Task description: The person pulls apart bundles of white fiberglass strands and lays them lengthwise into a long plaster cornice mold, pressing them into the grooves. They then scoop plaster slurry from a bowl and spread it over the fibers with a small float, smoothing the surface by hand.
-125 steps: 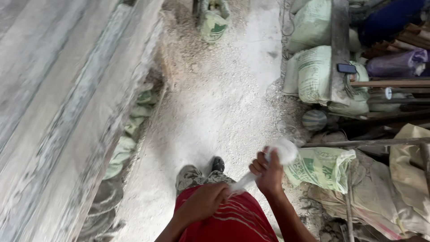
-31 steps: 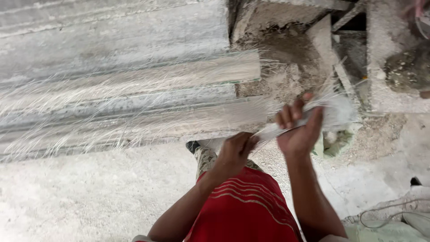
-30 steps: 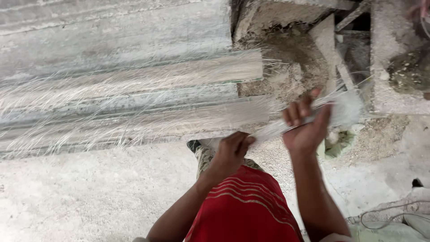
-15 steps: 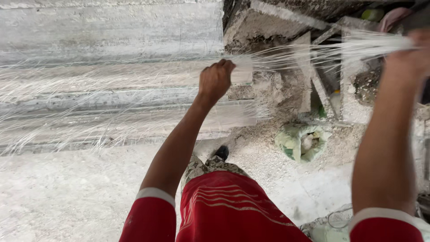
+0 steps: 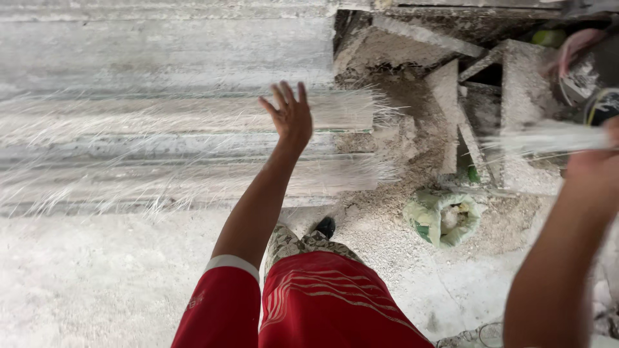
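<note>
My left hand [image 5: 289, 116] is raised with its fingers spread and holds nothing. It hovers over the long grey moulded slab [image 5: 161, 58], which is strewn with fine white fibres [image 5: 193, 174]. My right hand [image 5: 596, 167] is at the right edge of the view, closed on a bundle of white fibres [image 5: 541, 138] that trails to the left of it. My red shirt and sleeve fill the bottom of the view.
An open green-and-white sack [image 5: 443, 218] of pale lumps sits on the dusty floor to the right of my foot. Rough concrete blocks and debris [image 5: 445, 84] lie beyond the slab's end. A dark bucket-like object [image 5: 590, 77] is at the top right.
My left hand has let go of the fibre strands and opened. My right hand has pulled the bundle farther right and lower. The strands no longer stretch between the hands.
</note>
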`<state>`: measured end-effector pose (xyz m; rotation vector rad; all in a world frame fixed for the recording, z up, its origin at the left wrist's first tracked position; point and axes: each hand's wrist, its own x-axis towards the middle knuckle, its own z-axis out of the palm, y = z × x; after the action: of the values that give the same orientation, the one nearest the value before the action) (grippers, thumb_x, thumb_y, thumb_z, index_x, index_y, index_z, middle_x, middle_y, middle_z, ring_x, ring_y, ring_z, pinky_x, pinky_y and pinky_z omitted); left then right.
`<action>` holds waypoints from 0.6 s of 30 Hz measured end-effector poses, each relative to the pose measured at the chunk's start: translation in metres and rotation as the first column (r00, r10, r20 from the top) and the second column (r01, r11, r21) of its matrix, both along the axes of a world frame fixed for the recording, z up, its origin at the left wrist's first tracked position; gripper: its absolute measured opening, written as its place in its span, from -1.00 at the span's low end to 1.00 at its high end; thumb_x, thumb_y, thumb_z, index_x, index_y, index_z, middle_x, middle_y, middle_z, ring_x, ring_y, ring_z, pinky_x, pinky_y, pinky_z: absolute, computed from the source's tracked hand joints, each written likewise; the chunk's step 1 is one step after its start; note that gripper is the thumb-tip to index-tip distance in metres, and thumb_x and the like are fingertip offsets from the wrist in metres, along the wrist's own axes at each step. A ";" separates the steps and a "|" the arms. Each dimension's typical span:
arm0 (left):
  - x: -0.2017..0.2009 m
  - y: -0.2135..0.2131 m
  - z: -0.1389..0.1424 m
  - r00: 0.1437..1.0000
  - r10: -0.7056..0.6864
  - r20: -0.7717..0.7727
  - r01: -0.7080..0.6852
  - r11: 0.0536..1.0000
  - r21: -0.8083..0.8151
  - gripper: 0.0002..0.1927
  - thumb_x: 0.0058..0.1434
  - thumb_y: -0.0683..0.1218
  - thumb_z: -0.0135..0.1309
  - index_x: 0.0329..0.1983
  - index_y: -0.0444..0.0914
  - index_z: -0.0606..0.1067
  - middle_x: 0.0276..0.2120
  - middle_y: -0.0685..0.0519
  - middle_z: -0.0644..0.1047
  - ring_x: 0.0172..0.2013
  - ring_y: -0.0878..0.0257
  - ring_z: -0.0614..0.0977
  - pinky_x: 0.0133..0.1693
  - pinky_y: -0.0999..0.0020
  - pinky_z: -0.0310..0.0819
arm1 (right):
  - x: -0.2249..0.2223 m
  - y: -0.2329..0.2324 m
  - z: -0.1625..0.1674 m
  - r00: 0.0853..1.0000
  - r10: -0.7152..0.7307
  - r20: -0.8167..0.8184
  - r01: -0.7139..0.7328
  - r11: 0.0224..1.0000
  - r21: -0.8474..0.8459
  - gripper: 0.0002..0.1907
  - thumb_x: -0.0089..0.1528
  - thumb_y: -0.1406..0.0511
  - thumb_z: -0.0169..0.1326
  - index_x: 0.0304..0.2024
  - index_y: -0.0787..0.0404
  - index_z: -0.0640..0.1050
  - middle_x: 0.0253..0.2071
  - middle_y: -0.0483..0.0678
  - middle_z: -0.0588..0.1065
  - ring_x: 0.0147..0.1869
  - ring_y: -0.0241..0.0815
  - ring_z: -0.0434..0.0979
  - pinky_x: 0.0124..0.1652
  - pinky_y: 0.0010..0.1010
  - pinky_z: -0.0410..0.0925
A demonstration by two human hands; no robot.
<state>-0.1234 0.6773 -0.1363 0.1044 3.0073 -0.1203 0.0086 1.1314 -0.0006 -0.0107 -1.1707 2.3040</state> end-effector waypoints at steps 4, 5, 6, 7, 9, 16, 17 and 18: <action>0.069 0.027 0.012 0.694 -0.065 -0.717 0.619 0.562 0.548 -0.27 0.72 0.17 -0.26 0.62 -0.38 -0.19 0.55 -0.38 0.00 0.56 -0.23 0.08 0.51 -0.23 0.03 | 0.009 -0.110 -0.061 1.000 0.023 0.018 -0.021 0.995 -0.095 -0.53 0.59 -0.02 -0.28 0.12 0.15 0.50 -0.54 -0.20 0.26 -0.60 -0.41 0.08 -0.61 -0.56 0.08; 0.105 0.036 0.017 0.855 -0.101 -0.508 0.501 0.413 0.760 -0.38 0.60 0.17 -0.21 0.49 -0.36 0.14 0.43 -0.25 0.31 0.51 -0.11 0.28 0.53 -0.11 0.20 | 0.013 -0.151 -0.078 0.995 0.087 0.044 -0.081 0.989 -0.126 -0.53 0.60 -0.02 -0.28 0.12 0.15 0.50 -0.54 -0.20 0.26 -0.60 -0.41 0.07 -0.61 -0.56 0.07; 0.142 0.036 0.022 0.897 -0.205 -0.391 0.441 0.406 0.800 -0.45 0.49 0.08 -0.17 0.39 -0.37 0.34 0.33 -0.34 0.42 0.38 -0.23 0.36 0.33 -0.24 0.24 | 0.018 -0.191 -0.094 0.982 0.160 0.096 -0.145 0.979 -0.145 -0.55 0.60 -0.02 -0.27 0.07 0.12 0.50 -0.53 -0.22 0.27 -0.61 -0.43 0.08 -0.62 -0.58 0.07; 0.173 0.030 0.027 0.942 -0.243 -0.232 0.295 0.266 0.918 -0.47 0.52 0.06 -0.17 0.38 -0.39 0.32 0.23 -0.35 0.47 0.22 -0.17 0.50 0.21 -0.11 0.41 | 0.021 -0.219 -0.101 0.962 0.234 0.142 -0.210 0.964 -0.164 -0.56 0.59 -0.02 -0.27 0.03 0.10 0.50 -0.53 -0.24 0.28 -0.61 -0.45 0.09 -0.62 -0.59 0.07; 0.212 0.007 0.035 0.958 -0.277 0.079 -0.011 0.238 0.971 -0.63 0.61 0.02 -0.21 0.16 -0.38 0.40 -0.08 -0.29 0.57 -0.17 -0.03 0.62 -0.11 0.13 0.60 | 0.018 -0.252 -0.104 0.928 0.359 0.095 -0.324 0.907 -0.269 -0.60 0.61 0.00 -0.26 0.05 0.09 0.48 -0.49 -0.22 0.31 -0.56 -0.42 0.14 -0.54 -0.56 0.14; 0.230 -0.114 0.023 0.979 0.058 -0.198 0.118 0.629 0.768 -0.75 0.46 -0.17 -0.13 -0.20 -0.29 0.57 -0.37 -0.04 0.60 -0.57 0.32 0.52 -0.67 0.44 0.39 | -0.021 -0.265 -0.093 0.948 0.157 0.276 -0.121 0.982 -0.143 -0.76 0.60 0.19 -0.15 0.16 0.09 0.49 -0.38 -0.19 0.33 -0.56 -0.42 0.12 -0.61 -0.58 0.12; 0.229 -0.128 0.018 0.972 0.079 -0.220 0.111 0.676 0.729 -0.76 0.47 -0.17 -0.11 -0.21 -0.29 0.57 -0.39 -0.02 0.60 -0.56 0.32 0.51 -0.63 0.44 0.40 | -0.029 -0.257 -0.092 0.946 0.114 0.302 -0.047 0.975 -0.219 -0.70 0.54 0.19 -0.22 0.06 0.13 0.53 -0.45 -0.17 0.31 -0.57 -0.40 0.12 -0.61 -0.55 0.13; 0.228 -0.145 0.012 0.965 0.096 -0.243 0.101 0.722 0.685 -0.77 0.47 -0.17 -0.09 -0.22 -0.28 0.57 -0.42 0.00 0.60 -0.55 0.32 0.51 -0.59 0.44 0.41 | -0.036 -0.250 -0.094 0.940 0.072 0.333 0.031 0.956 -0.293 -0.62 0.47 0.20 -0.30 -0.03 0.16 0.56 -0.53 -0.16 0.29 -0.58 -0.38 0.12 -0.62 -0.53 0.14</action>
<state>0.1048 0.5326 -0.1241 0.1737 3.1185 1.0983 -0.0278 0.8810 -0.0947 -0.5307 -0.9718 2.5432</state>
